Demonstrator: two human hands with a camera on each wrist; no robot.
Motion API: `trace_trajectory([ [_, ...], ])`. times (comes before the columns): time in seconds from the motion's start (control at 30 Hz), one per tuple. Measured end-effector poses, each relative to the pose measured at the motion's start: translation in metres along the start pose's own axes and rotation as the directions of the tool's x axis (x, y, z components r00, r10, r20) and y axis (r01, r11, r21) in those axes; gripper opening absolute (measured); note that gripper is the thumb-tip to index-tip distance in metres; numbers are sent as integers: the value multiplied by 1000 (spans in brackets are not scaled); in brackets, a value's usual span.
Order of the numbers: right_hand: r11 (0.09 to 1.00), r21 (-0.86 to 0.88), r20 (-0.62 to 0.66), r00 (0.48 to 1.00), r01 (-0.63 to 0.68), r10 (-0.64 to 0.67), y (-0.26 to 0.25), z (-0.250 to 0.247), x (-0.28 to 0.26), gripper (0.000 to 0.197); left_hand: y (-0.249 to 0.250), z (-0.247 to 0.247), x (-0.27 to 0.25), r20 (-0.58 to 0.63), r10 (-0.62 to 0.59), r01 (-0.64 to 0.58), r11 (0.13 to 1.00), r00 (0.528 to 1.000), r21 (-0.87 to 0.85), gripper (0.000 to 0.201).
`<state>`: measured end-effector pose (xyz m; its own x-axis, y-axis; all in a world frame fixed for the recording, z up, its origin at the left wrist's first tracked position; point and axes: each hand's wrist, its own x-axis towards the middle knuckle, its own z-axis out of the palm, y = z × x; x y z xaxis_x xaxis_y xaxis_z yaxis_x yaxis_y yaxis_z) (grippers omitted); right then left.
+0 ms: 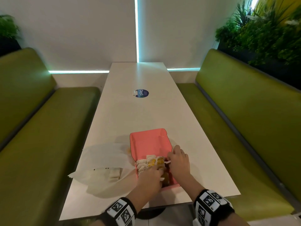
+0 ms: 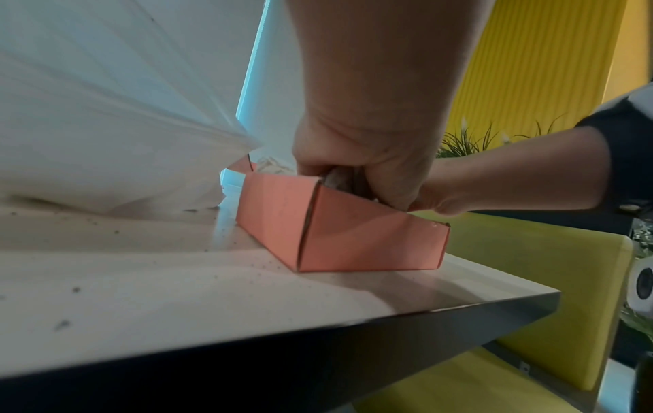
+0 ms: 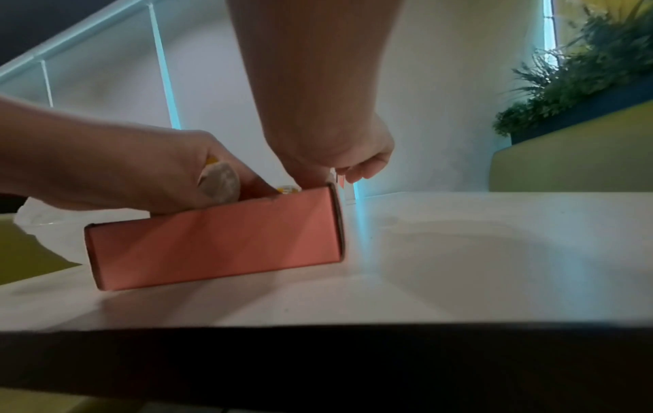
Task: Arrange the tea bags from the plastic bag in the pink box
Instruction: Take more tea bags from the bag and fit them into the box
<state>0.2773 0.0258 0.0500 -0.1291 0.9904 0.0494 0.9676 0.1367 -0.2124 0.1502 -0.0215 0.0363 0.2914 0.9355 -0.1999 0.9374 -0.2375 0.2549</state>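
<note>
Tucking tea bags into neat rows is judged to be the step in hand. A tea bag (image 3: 219, 181) is gripped in the curled fingers of the left hand (image 1: 149, 180) and is held just inside the near end of the pink box (image 1: 150, 144). The right hand (image 1: 178, 162) is curled over the right wall of the box, where a string or tag appears to be pinched between its fingertips, though this cannot be told for certain. For a tidy result, the held bag is best lowered upright against the row already standing, with the strings kept clear so nothing is snagged, and the box is best steadied so it is not pushed along the tabletop (image 1: 146, 111).

One pink box is seen, its far half still bare. One plastic bag (image 1: 104, 162) lies just left of it, touching or nearly so, with roughly two or three pale tea bags showing through it. Inside the box about six to eight tea bags (image 1: 151, 162) are packed; an exact count is prevented by the hands.
</note>
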Motion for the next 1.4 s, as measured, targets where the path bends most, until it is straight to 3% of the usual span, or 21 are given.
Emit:
trace_trajectory([
  [0.07,996,87,3,1000,11,-12,-1,-6,-1,31,-1,1,0,6,-5,5,1000,1000,1,45],
  [0.17,986,165,51,999,-15,7,7,-12,4,9,-3,0,0,6,-11,11,1000,1000,11,45],
  [0.27,973,232,75,997,-17,0,11,-13,12,10,-4,0,0,0,5,-5,1000,1000,9,46],
  [0.47,990,129,59,996,53,-61,10,-9,17,20,-5,-1,-2,-10,16,-16,1000,1000,13,43],
  [0.57,995,99,-2,1000,25,-25,9,-12,11,30,-5,-3,-4,-32,22,-22,1000,999,0,41],
  [0.7,991,134,-180,983,-8,32,3,-8,-9,13,-4,-2,-4,-3,-5,5,1000,1000,26,44],
  [0.73,992,116,-162,985,-41,60,0,-7,-14,9,-3,-3,-4,-2,-11,11,999,1000,39,42],
  [0.87,988,-31,196,968,-152,155,-4,4,-16,28,-2,-4,-4,3,0,0,1000,1000,25,45],
  [1.13,992,2,372,921,-126,116,-3,2,-3,35,-1,-9,-6,30,-36,34,997,999,63,38],
  [1.23,994,15,415,905,-110,93,-1,-1,-2,35,-3,-8,-9,10,-18,18,1000,1000,-21,49],
  [1.3,991,50,415,905,-127,95,3,-8,-3,33,-3,-11,-9,-43,-20,12,984,999,-180,61],
  [1.37,978,134,363,926,-163,104,6,-18,-5,30,-5,-18,-14,-93,-95,42,889,991,-456,60],
  [1.4,970,186,306,947,-160,98,7,-24,-6,27,-6,-20,-15,-73,-159,83,790,985,-607,59],
])
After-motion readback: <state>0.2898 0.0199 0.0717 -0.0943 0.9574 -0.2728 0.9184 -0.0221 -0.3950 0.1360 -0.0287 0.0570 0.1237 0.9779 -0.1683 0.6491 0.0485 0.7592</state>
